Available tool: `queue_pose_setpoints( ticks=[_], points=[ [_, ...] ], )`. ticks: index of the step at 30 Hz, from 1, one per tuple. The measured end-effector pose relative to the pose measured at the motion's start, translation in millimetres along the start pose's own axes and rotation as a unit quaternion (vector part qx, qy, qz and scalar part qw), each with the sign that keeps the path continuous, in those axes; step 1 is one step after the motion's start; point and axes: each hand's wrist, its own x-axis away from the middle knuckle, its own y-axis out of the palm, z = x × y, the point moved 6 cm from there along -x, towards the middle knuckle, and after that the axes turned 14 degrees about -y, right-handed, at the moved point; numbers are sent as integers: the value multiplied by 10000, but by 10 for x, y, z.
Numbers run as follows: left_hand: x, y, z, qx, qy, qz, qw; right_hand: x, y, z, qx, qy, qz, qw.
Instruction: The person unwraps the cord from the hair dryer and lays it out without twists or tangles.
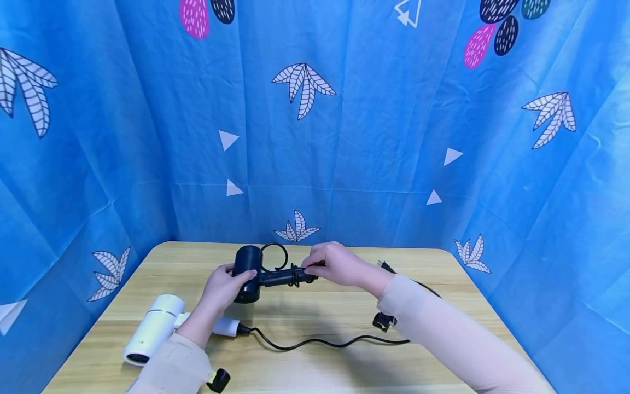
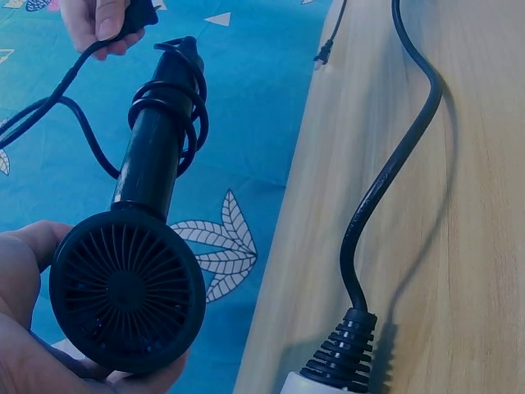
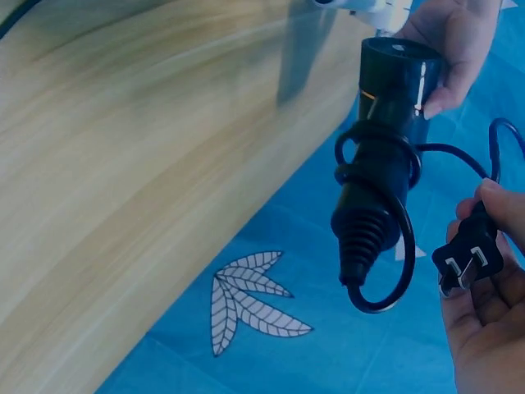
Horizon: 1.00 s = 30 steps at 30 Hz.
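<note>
A black hair dryer (image 1: 248,258) is held above the table by my left hand (image 1: 221,287), its fingers and thumb round the barrel. Slatted vents cover the barrel's round end (image 2: 127,287) in the left wrist view. Loops of its black cord (image 3: 379,135) are wound round the handle, and one stretch runs off toward my right hand (image 1: 339,265). Between the thumb and fingers of that hand is the cord's two-pin plug (image 3: 469,253), beside the handle's end. In the head view the right fingers hide the plug.
A white hair dryer (image 1: 153,331) lies on the wooden table (image 1: 275,372) at the left, partly behind my left forearm. Its black cord (image 1: 339,345) runs right, passing under my right arm, and its plug (image 1: 386,267) lies at the back right. Blue patterned curtain (image 1: 315,153) surrounds the table.
</note>
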Motion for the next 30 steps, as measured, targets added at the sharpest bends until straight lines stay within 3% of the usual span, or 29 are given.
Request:
queue_pose_setpoints(
  ticks=[13,30],
  points=[
    [10,30,6,-12,7,-33,10000,-95,-142,104,312,34,137,9994],
    [56,44,20,-80,94,-43,9999,-111,-109,423,291,639,-9,9975]
  ],
)
